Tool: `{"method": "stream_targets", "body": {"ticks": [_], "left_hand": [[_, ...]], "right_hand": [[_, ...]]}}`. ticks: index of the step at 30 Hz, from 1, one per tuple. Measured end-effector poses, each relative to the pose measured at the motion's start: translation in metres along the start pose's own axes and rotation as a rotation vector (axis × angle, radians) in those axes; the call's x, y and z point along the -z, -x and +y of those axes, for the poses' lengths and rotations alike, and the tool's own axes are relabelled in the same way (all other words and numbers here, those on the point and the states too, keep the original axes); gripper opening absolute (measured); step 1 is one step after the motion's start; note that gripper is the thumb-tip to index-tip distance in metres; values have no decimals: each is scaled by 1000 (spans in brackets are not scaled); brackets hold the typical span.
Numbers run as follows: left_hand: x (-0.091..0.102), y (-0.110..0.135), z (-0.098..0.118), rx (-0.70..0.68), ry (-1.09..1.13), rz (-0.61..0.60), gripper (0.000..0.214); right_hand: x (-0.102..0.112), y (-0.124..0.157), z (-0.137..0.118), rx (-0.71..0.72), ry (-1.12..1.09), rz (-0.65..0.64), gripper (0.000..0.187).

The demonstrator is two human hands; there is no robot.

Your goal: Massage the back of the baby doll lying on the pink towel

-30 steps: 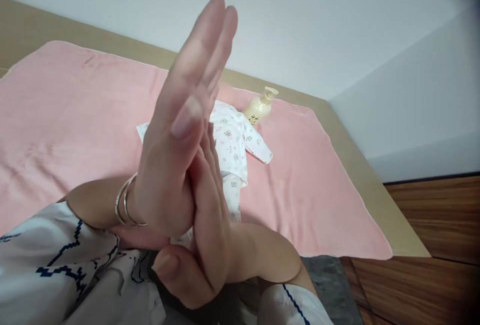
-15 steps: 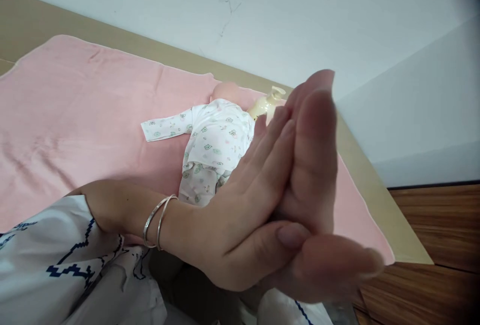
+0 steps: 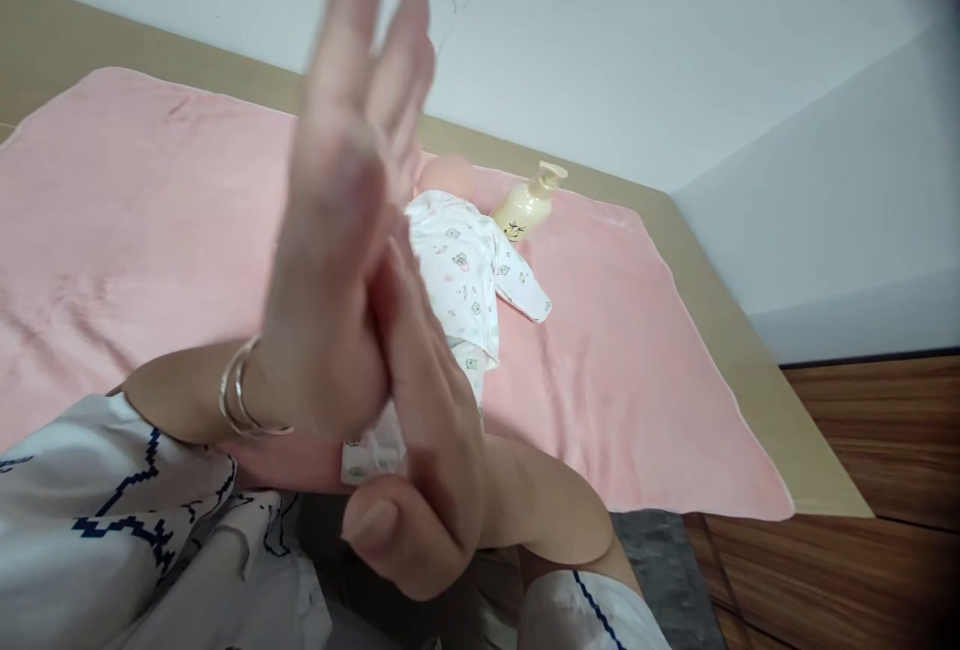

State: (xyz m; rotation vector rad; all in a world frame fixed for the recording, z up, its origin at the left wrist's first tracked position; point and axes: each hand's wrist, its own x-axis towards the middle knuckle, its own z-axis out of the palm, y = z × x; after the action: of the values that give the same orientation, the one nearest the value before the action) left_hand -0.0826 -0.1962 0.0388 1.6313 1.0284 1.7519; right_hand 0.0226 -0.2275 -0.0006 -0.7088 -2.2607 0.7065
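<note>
My left hand, with two thin silver bangles at its wrist, is held up close before me, fingers stretched upward and slightly blurred. Its palm presses against my right hand, whose thumb sticks out to the left and whose other fingers lie straight along the left palm, partly hidden. Neither hand holds an object. Behind them a baby doll in a white printed top and trousers lies on a pink blanket, partly covered by my hands. By its shoulder a pale yellow pump bottle stands on the blanket.
The blanket covers most of a light wooden table, whose rim runs along a white wall. Brown wood-grain panels lie to the lower right. My white sleeves with dark blue lines hang at the front edge.
Both hands have swung from the right to the left, palms still together. The left hand has turned fingers-up, and the doll's right-side sleeve and the bottle now show fully.
</note>
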Motion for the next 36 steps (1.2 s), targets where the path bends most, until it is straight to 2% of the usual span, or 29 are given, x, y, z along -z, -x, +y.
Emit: {"method": "stream_targets", "body": {"ticks": [2, 4, 6, 8, 13, 15, 17, 18, 21, 23, 27, 30, 33, 34, 36], "left_hand": [[14, -19, -7, 25, 262, -3, 84], [18, -34, -18, 41, 393, 72, 64], [12, -42, -32, 124, 445, 171, 43], [0, -45, -50, 245, 458, 241, 41], [-20, -51, -105, 279, 280, 314, 33], [-24, -53, -131, 313, 182, 319, 27], [-28, -52, -158, 338, 138, 269, 21], [-30, -50, -172, 312, 129, 259, 17], [-38, -37, -206, 227, 57, 242, 29], [-42, -30, -221, 197, -2, 217, 39], [-46, -23, -231, 115, -94, 182, 47], [-48, -20, -227, 59, -166, 176, 46], [-48, -17, -223, 48, -231, 168, 37], [-48, -16, -223, 49, -246, 166, 36], [-48, -16, -225, 51, -252, 165, 36]], "right_hand": [[4, 1, -1, 85, -93, 37, 73], [3, -3, 2, 77, -140, 86, 71], [2, -9, 8, 43, -159, 121, 68], [3, -17, 18, -1, -183, 150, 65], [5, -41, 55, -197, -219, 189, 60], [3, -50, 76, -261, -119, 175, 56], [0, -58, 99, -295, 46, 187, 58], [-1, -61, 111, -302, 132, 183, 61], [-2, -67, 145, -308, 298, 122, 67], [3, -68, 163, -284, 352, 74, 67], [20, -67, 191, -282, 392, 29, 60], [26, -65, 201, -473, 461, 75, 57], [17, -62, 200, -681, 539, 166, 68], [12, -61, 198, -694, 554, 188, 69], [6, -61, 193, -619, 565, 185, 66]]}}
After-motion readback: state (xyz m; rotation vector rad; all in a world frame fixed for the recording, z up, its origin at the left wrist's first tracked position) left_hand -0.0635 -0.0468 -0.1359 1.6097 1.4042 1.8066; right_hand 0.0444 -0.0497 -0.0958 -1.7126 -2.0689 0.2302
